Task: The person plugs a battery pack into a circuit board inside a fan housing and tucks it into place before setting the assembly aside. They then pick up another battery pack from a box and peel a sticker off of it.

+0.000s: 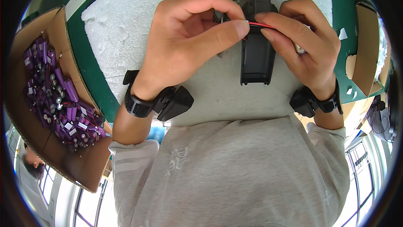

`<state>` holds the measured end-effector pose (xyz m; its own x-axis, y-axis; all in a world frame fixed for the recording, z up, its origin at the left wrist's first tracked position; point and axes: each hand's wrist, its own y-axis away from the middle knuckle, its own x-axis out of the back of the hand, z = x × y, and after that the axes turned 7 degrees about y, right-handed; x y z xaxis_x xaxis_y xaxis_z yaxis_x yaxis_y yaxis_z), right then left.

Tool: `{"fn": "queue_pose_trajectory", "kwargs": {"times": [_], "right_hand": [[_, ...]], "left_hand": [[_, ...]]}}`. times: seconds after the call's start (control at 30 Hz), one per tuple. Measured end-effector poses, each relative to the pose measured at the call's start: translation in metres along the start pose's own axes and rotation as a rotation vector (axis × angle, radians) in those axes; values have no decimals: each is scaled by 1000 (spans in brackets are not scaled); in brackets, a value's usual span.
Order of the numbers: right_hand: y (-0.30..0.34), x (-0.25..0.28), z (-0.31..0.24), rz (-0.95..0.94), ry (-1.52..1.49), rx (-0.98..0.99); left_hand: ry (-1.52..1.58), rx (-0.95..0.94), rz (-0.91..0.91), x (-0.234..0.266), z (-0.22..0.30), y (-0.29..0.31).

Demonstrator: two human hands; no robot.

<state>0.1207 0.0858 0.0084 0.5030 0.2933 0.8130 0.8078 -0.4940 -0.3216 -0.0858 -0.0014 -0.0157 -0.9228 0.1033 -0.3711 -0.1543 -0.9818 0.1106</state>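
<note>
Red wire [262,24] (one), spanning the gap between two hands, over the upper part of one black housing [257,59]. Left hand [189,44]: thumb and forefinger pinched on the wire. Right hand [308,38]: narrow grip, wire between thumb and forefinger. At left, one cardboard box [86,166]; purple cells [70,90] within, overlapping, too many to count.

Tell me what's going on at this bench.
A person's left hand and right hand pinch a red wire, which runs between their fingertips over a black device with a round end. The device lies on a pale mat. To the left, a cardboard box holds heaped purple cylinders.
</note>
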Motion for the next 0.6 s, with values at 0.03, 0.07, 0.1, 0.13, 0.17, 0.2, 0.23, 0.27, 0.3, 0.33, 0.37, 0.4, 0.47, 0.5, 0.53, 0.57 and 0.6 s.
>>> {"fn": "queue_pose_trajectory", "kwargs": {"times": [0.03, 0.07, 0.1, 0.13, 0.17, 0.2, 0.23, 0.27, 0.3, 0.33, 0.37, 0.4, 0.47, 0.5, 0.53, 0.57, 0.6], "right_hand": [[0, 0, 0, -4, 3, 12], [0, 0, 1, -7, 6, 24], [0, 0, 1, -11, 9, 36], [0, 0, 0, -10, 9, 35], [1, 0, 0, -7, -6, 14], [2, 0, 0, -4, -21, -7], [2, 0, -1, -1, -36, -28], [3, 0, -1, 0, -35, -27], [3, 0, 0, -13, -30, -24], [3, 0, 0, -25, -24, -21], [3, 1, 0, -37, -19, -18], [3, 1, 0, -37, -18, -18], [3, 1, -1, -55, -28, -14], [2, 1, -1, -64, -33, -12], [2, 1, -1, -64, -33, -12], [2, 0, 0, -65, -35, -7], [2, 0, 0, -65, -37, -3]], "left_hand": [[-5, -12, -20, 2, -2, 0], [-10, -23, -39, 3, -2, 0], [-11, -24, -40, 1, -1, -1], [23, -6, -10, -1, 1, -1], [57, 12, 19, -4, 3, -1], [91, 30, 49, -6, 4, -1], [91, 30, 49, -4, 2, 0], [79, 16, 45, -1, -3, 0], [68, 1, 41, 2, -6, -1], [56, -13, 37, 3, -5, -2], [56, -14, 37, 3, -5, -1], [79, 26, 47, 4, -3, 1], [123, 106, 68, 2, 3, 2], [122, 105, 69, 2, 3, 2], [112, 94, 66, 2, 3, 2], [101, 84, 64, 2, 2, 2], [91, 75, 61, 1, 2, 2]]}}
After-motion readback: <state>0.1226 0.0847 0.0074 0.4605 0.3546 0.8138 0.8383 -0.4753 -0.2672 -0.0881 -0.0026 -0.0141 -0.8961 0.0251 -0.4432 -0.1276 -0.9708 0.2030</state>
